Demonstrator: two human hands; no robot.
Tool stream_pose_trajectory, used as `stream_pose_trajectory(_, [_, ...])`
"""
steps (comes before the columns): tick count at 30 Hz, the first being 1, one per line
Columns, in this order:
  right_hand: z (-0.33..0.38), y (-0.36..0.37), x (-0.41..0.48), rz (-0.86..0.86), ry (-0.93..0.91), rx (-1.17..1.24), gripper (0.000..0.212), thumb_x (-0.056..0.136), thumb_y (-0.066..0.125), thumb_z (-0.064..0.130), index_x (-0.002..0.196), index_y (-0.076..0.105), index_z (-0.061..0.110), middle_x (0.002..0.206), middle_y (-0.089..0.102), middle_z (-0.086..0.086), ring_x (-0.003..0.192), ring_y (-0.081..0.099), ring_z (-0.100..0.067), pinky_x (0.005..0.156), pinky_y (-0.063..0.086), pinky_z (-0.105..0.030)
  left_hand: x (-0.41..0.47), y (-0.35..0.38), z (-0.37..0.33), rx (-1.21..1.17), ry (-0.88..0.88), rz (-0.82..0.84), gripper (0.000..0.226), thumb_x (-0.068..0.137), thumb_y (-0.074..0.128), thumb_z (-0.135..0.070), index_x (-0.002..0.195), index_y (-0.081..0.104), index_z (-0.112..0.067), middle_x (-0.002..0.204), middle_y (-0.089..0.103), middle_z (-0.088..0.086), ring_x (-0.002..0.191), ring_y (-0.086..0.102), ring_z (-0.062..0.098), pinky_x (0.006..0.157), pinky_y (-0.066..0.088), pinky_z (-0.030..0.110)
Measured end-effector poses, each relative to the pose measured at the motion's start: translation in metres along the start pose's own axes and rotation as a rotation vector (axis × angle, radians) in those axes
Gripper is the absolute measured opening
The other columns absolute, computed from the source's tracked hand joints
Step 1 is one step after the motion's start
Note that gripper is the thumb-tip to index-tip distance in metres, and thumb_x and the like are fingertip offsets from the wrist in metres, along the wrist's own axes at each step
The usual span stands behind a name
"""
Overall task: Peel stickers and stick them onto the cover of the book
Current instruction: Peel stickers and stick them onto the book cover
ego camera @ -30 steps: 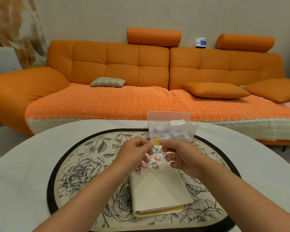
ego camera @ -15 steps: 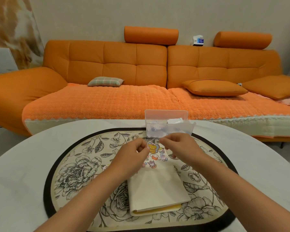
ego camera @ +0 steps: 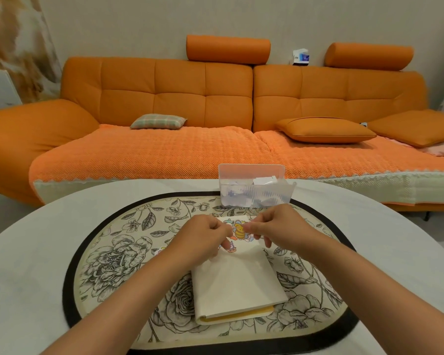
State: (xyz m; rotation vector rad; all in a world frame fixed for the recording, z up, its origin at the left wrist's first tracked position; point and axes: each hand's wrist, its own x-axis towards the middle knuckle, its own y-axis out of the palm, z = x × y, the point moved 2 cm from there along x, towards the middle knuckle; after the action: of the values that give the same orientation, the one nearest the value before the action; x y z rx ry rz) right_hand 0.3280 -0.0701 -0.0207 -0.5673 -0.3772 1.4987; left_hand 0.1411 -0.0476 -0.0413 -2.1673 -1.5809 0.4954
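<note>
My left hand (ego camera: pixel 205 237): fingers curled in, thumb and forefinger pinching the left edge of the small clear sheet of colourful cartoon stickers (ego camera: pixel 239 232).
My right hand (ego camera: pixel 280 228): here it is on the other side, fingertips pinching the sheet's right edge, the other fingers loosely bent below.
Sticker sheet: held between my two hands, yellow bee in the middle, right over the far end of the book; I cannot tell whether it touches the cover.
Book: a closed cream-covered book with yellow page edges (ego camera: pixel 237 280), lying flat in front of me, its near half bare.
Under the book: an oval placemat with grey flower print and a black rim (ego camera: pixel 113 254), on the white round table (ego camera: pixel 23 278).
Beyond the book: a clear plastic box (ego camera: pixel 253 187) at the mat's far edge, white paper bits inside.
Background: a long orange sofa (ego camera: pixel 190 98) across the room.
</note>
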Motion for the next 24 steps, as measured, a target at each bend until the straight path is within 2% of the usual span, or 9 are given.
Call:
stream_pose_trajectory(2, [-0.007,-0.004,-0.001,0.017,0.057,-0.023,0.027,0.086,0.078,0.029,0.072,0.073,0.007,0.054,0.065,0.006,0.041,0.049,-0.007,0.040,0.034,-0.016,0.001,0.000,0.002,0.055,-0.016,-0.010,0.022,0.094,0.058,-0.027,0.080,0.071,-0.017,0.070,0.074,-0.011,0.053,0.058,0.010,0.056,0.048,0.027])
stream_pose_trajectory(4, [-0.016,-0.007,-0.001,0.045,0.124,-0.019,0.029,0.085,0.078,0.030,0.079,0.075,0.003,0.069,0.072,-0.004,0.049,0.054,-0.012,0.042,0.035,-0.018,0.002,-0.002,0.007,0.195,0.040,-0.066,0.018,0.094,0.057,-0.027,0.083,0.070,-0.024,0.074,0.073,-0.012,0.064,0.061,0.009,0.064,0.052,0.030])
stream_pose_trajectory(7, [-0.024,-0.002,-0.001,0.070,0.185,-0.071,0.034,0.083,0.079,0.037,0.080,0.076,0.003,0.083,0.076,-0.015,0.055,0.058,-0.016,0.050,0.041,-0.020,0.001,-0.001,0.012,0.485,0.190,-0.065,0.018,0.097,0.055,-0.030,0.110,0.068,-0.033,0.105,0.065,-0.018,0.102,0.053,0.008,0.086,0.044,0.028])
stream_pose_trajectory(8, [-0.026,0.000,0.000,0.072,0.190,-0.090,0.035,0.083,0.078,0.040,0.079,0.077,0.004,0.083,0.076,-0.016,0.055,0.058,-0.017,0.055,0.044,-0.022,0.001,0.002,0.014,0.568,0.233,-0.042,0.024,0.098,0.055,-0.033,0.120,0.065,-0.034,0.118,0.061,-0.017,0.114,0.048,0.010,0.095,0.040,0.029])
stream_pose_trajectory(10, [-0.027,0.006,0.001,0.069,0.194,-0.124,0.036,0.083,0.077,0.042,0.076,0.077,0.007,0.075,0.074,-0.015,0.054,0.057,-0.018,0.059,0.045,-0.023,0.002,0.007,0.018,0.687,0.280,-0.014,0.031,0.099,0.053,-0.039,0.129,0.059,-0.036,0.131,0.054,-0.016,0.126,0.040,0.012,0.106,0.032,0.033])
stream_pose_trajectory(12, [-0.026,0.010,0.003,0.065,0.189,-0.137,0.033,0.085,0.076,0.039,0.071,0.076,0.009,0.062,0.070,-0.007,0.047,0.054,-0.016,0.052,0.043,-0.019,0.002,0.010,0.020,0.739,0.306,-0.012,0.032,0.099,0.050,-0.040,0.131,0.058,-0.037,0.134,0.052,-0.016,0.127,0.037,0.012,0.109,0.029,0.034])
stream_pose_trajectory(14, [-0.024,0.014,0.003,0.061,0.178,-0.131,0.030,0.086,0.076,0.035,0.069,0.076,0.010,0.059,0.071,-0.001,0.042,0.053,-0.012,0.047,0.042,-0.016,0.003,0.010,0.022,0.749,0.320,-0.014,0.033,0.100,0.048,-0.040,0.131,0.058,-0.037,0.134,0.051,-0.017,0.127,0.037,0.011,0.109,0.028,0.033])
stream_pose_trajectory(20, [-0.023,0.018,0.006,0.033,0.152,-0.210,0.028,0.086,0.072,0.030,0.062,0.074,0.015,0.067,0.075,-0.002,0.047,0.057,-0.008,0.058,0.048,-0.021,0.003,0.010,0.022,0.757,0.323,-0.005,0.034,0.100,0.047,-0.040,0.132,0.058,-0.037,0.135,0.051,-0.017,0.129,0.037,0.011,0.110,0.028,0.033])
stream_pose_trajectory(24, [-0.023,0.019,0.006,0.023,0.140,-0.242,0.027,0.086,0.072,0.026,0.061,0.073,0.016,0.064,0.074,0.003,0.048,0.059,-0.008,0.056,0.049,-0.021,0.003,0.010,0.021,0.776,0.326,0.004,0.035,0.100,0.046,-0.039,0.133,0.057,-0.036,0.136,0.051,-0.016,0.129,0.037,0.012,0.110,0.030,0.035])
